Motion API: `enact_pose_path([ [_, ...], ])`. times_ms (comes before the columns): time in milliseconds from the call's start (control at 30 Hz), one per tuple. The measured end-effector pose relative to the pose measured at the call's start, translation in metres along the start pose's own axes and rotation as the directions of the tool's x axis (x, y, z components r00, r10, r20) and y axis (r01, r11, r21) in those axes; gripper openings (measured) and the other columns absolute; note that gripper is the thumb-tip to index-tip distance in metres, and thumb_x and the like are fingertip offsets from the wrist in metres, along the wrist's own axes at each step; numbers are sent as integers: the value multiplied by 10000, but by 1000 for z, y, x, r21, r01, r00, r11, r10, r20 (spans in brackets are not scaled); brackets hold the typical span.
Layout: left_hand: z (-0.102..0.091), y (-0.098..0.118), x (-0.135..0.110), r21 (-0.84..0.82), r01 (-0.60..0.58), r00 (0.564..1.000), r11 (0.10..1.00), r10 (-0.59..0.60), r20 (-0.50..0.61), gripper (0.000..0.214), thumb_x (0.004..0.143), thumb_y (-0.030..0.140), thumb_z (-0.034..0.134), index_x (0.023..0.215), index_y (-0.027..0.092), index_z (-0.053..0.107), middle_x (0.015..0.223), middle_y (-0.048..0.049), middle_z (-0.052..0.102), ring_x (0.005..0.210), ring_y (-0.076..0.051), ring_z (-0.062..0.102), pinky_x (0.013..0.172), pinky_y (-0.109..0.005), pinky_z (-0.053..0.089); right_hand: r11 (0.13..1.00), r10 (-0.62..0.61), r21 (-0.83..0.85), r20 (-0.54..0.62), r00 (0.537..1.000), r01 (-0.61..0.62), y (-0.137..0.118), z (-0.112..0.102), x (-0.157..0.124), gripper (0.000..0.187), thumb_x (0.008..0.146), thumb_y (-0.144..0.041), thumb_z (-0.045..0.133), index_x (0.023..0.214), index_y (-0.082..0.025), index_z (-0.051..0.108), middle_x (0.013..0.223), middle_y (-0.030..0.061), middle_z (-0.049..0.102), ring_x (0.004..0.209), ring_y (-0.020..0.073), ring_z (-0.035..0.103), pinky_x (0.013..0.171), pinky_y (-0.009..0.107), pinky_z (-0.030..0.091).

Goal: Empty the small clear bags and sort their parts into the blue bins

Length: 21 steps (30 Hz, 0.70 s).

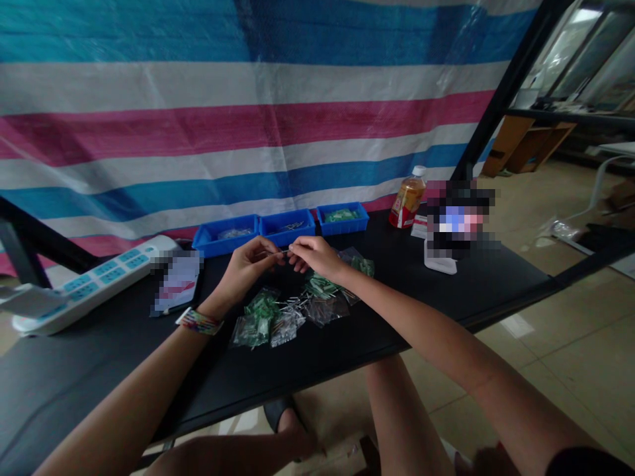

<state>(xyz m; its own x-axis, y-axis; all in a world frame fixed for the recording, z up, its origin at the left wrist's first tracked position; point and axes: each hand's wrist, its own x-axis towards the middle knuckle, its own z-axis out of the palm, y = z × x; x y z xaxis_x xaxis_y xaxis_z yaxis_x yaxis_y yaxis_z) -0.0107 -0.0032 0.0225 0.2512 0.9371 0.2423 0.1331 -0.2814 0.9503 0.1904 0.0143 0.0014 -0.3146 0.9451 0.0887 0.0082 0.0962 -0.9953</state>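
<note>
My left hand (251,262) and my right hand (312,254) meet above the black table (446,291), fingertips pinched together on a tiny thin part (285,250) that I cannot make out well. Beneath them lie several small clear bags of green parts (258,320) and bags with metal leads (322,304). A colourful bracelet (201,322) sits on my left wrist. Both hands are closed in a pinch.
Three blue bins (288,228) stand in a row at the table's far edge before a striped tarp. A white power strip (84,284) lies at the left, a drink bottle (407,198) at the right. My knees show under the table's front edge.
</note>
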Motion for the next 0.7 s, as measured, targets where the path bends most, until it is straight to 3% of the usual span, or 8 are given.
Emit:
enact_pose_path([
  [233,-1,-2,2,-14,67,997,998,-66,38,358,755,443,885,878,180,676,800,-28,711,681,-164,659,596,-262,478,994,-91,52,-51,995,93,-1,-2,1,74,928,-164,704,869,-173,659,771,-19,708,563,88,664,513,179,528],
  [433,-3,-11,5,-57,188,982,981,-186,32,384,842,562,724,768,195,637,672,-30,639,552,-153,581,491,-257,388,986,-165,-4,-57,985,165,-2,-3,1,68,869,-163,705,895,-189,648,781,-30,673,602,98,660,530,195,536],
  [700,-1,-6,2,32,155,983,987,-157,91,381,850,530,720,702,191,633,625,-28,614,534,-146,542,503,-265,374,975,-219,-55,-79,972,215,-5,-5,-2,69,866,-222,709,899,-195,655,844,-28,664,589,84,626,516,196,503],
])
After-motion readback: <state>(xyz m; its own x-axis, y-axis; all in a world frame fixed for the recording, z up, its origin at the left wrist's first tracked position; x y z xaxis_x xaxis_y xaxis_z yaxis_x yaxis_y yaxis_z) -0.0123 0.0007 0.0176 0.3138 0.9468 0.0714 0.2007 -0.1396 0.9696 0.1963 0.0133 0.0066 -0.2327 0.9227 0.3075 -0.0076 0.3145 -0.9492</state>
